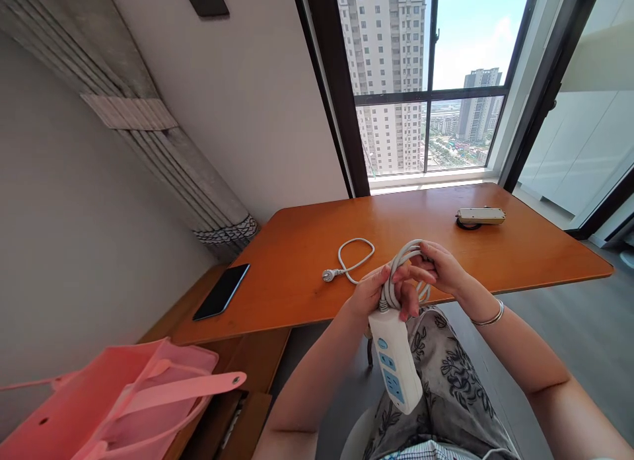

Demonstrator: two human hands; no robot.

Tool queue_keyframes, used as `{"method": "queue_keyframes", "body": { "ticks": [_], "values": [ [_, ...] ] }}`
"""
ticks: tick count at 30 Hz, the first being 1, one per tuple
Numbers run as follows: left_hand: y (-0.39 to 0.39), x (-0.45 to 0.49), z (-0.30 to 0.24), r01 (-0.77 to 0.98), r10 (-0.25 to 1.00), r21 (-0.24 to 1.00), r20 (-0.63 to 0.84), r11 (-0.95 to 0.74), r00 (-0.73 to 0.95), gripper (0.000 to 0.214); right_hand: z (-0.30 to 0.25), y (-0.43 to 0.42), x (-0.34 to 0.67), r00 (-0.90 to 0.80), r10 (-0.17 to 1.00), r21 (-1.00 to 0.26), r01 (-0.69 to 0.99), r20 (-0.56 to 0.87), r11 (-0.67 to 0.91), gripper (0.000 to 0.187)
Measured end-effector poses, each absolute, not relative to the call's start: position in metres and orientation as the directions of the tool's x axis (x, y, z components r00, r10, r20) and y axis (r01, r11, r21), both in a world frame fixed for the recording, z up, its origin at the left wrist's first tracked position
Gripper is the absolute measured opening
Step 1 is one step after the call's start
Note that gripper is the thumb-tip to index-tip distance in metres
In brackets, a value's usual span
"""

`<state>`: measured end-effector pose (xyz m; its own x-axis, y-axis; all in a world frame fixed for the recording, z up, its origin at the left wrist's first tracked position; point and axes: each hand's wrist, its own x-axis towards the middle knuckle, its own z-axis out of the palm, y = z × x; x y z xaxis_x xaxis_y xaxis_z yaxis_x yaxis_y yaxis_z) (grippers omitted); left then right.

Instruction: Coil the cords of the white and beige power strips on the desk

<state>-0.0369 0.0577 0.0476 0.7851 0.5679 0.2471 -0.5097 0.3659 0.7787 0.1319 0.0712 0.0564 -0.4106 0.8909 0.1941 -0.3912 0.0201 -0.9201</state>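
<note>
A white power strip [395, 361] with blue sockets hangs below my hands, over my lap. Its white cord [407, 252] is gathered in several loops. My left hand [374, 289] is closed around those loops near the strip's cord end. The fingers of my right hand [438, 268] are bent around the cord on the other side. From the bundle, a free length of cord curves across the table, ending in a plug [331, 275] that lies on the wood.
An orange-brown wooden table [292, 248] stretches ahead to the window. On it lie a dark phone [222, 292] at the left and a second, cream power strip [480, 216] with a black cord at the right. A pink bag [163, 400] stands at the lower left.
</note>
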Motion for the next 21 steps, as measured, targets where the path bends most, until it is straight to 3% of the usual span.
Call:
{"method": "queue_keyframes", "body": {
  "ticks": [3, 6, 10, 13, 15, 18, 21],
  "values": [
    [0.056, -0.042, 0.053, -0.538, 0.647, 0.791, 0.252, 0.291, 0.72, 0.052, 0.049, 0.073, 0.134, -0.413, 0.887, -0.914, -0.405, 0.205, 0.022, 0.05],
    [0.052, -0.05, 0.067, -0.603, 0.772, 0.787, 0.3, 0.132, 0.561, 0.052, 0.039, 0.073, 0.139, -0.499, 0.841, -0.955, -0.289, 0.211, 0.068, 0.05],
    [0.048, -0.064, 0.087, -0.651, 0.823, 0.756, 0.406, -0.058, 0.398, 0.049, 0.03, 0.073, 0.15, -0.524, 0.803, -0.952, -0.056, 0.284, 0.3, 0.053],
    [0.048, -0.07, 0.093, -0.677, 0.834, 0.721, 0.459, -0.149, 0.306, 0.044, 0.033, 0.072, 0.163, -0.368, 0.835, -0.872, 0.112, 0.409, 0.476, 0.047],
    [0.05, -0.072, 0.092, -0.675, 0.845, 0.714, 0.467, -0.186, 0.262, 0.04, 0.041, 0.071, 0.171, -0.178, 0.83, -0.792, 0.249, 0.528, 0.558, 0.039],
    [0.051, -0.071, 0.09, -0.652, 0.86, 0.718, 0.471, -0.243, 0.198, 0.043, 0.058, 0.07, 0.18, 0.12, 0.702, -0.683, 0.395, 0.702, 0.615, 0.028],
    [0.048, -0.071, 0.093, -0.632, 0.851, 0.709, 0.505, -0.314, 0.143, 0.045, 0.067, 0.07, 0.183, 0.18, 0.625, -0.622, 0.478, 0.76, 0.62, 0.025]
  ]
}}
